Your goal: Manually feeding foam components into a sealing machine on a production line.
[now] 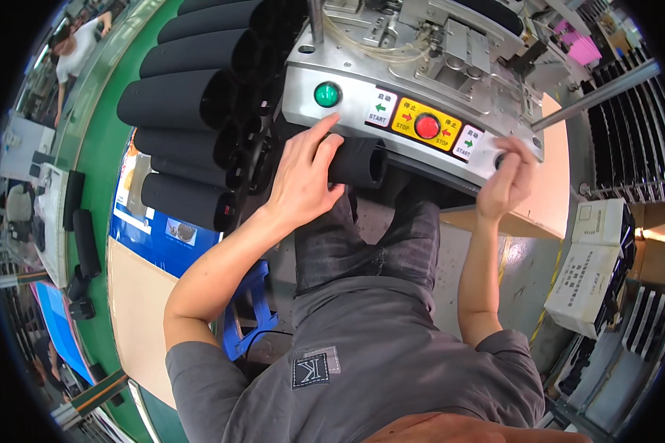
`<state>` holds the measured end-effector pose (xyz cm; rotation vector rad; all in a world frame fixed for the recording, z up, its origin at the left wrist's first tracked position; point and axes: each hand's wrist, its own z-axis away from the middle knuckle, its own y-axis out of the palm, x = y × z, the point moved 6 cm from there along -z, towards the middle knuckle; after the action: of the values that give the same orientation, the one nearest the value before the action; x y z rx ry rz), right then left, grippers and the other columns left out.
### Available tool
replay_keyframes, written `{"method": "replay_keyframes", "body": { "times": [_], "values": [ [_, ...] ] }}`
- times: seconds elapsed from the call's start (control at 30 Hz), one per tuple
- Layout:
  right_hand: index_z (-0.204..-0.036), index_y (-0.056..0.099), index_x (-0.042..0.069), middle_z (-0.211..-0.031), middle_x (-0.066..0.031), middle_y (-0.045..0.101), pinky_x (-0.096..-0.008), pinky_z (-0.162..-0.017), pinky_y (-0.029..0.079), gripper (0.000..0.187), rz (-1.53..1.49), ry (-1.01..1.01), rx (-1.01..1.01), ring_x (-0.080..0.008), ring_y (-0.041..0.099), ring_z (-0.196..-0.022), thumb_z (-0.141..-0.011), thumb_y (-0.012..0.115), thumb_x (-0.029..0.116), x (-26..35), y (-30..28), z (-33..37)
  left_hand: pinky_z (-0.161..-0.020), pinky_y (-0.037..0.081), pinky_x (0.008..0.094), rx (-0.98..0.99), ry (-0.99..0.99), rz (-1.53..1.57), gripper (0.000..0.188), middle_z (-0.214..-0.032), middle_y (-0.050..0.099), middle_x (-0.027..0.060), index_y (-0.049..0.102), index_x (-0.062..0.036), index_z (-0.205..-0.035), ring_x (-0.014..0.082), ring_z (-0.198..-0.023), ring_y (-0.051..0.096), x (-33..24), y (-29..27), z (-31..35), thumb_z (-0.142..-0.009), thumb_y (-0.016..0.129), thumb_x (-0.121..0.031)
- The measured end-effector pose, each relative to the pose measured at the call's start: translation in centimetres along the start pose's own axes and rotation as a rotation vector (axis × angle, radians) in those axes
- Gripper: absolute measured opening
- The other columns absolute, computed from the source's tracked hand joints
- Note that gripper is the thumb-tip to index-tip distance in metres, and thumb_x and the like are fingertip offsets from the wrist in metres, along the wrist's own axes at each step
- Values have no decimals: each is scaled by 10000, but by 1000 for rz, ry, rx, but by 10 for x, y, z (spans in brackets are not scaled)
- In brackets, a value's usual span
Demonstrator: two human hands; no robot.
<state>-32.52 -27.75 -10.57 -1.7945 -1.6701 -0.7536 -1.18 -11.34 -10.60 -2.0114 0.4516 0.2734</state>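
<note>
My left hand (pixel 304 177) is closed around the near-left end of a short black tube (pixel 362 162), thumb below and fingers above. Its index finger stretches up to the panel edge just under a round green button (pixel 327 94). At the panel's right end, my right hand (pixel 508 176) is slightly blurred. Its fingers are apart and bent over a dark round button (pixel 500 160), with nothing held. Between the hands, a red button (pixel 427 126) sits on a yellow label of the silver control panel (pixel 303 114). The tube's far-left part is hidden by my hand.
Several large black tubes (pixel 174 100) lie stacked on the green-topped bench (pixel 111 122) at the left. The metal machine (pixel 451 44) stands behind the panel. A blue plastic stool (pixel 250 314), a white carton (pixel 587 273) and wire racks (pixel 635 140) are around me.
</note>
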Motion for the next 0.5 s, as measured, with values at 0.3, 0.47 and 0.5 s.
{"method": "replay_keyframes", "body": {
  "times": [0.3, 0.47, 0.5],
  "values": [
    [-1469, 587, -40, -1048, -156, 721, -329, -871, 541, 411, -676, 800, 544, -226, 669, -881, -1075, 633, 67, 27, 86, 107, -1136, 445, 536, -231, 224, -6, 714, -1462, 612, 117, 609, -66, -1331, 358, -1305, 614, -22, -14, 10, -658, 843, -9],
    [-1446, 584, -7, -959, -108, 698, -269, -773, 537, 398, -676, 842, 490, -183, 672, -830, -1054, 632, 43, 47, 108, 120, -1136, 443, 541, -255, 275, -72, 679, -1443, 619, 117, 638, -72, -1311, 353, -1318, 610, -22, -11, 13, -667, 846, -20],
    [-1446, 584, -7, -959, -108, 698, -269, -773, 537, 398, -678, 843, 486, -183, 672, -830, -1054, 632, 43, 45, 109, 122, -1136, 443, 541, -251, 277, -72, 679, -1443, 619, 117, 638, -72, -1311, 353, -1318, 610, -22, -12, 12, -667, 846, -20]
  ]
}}
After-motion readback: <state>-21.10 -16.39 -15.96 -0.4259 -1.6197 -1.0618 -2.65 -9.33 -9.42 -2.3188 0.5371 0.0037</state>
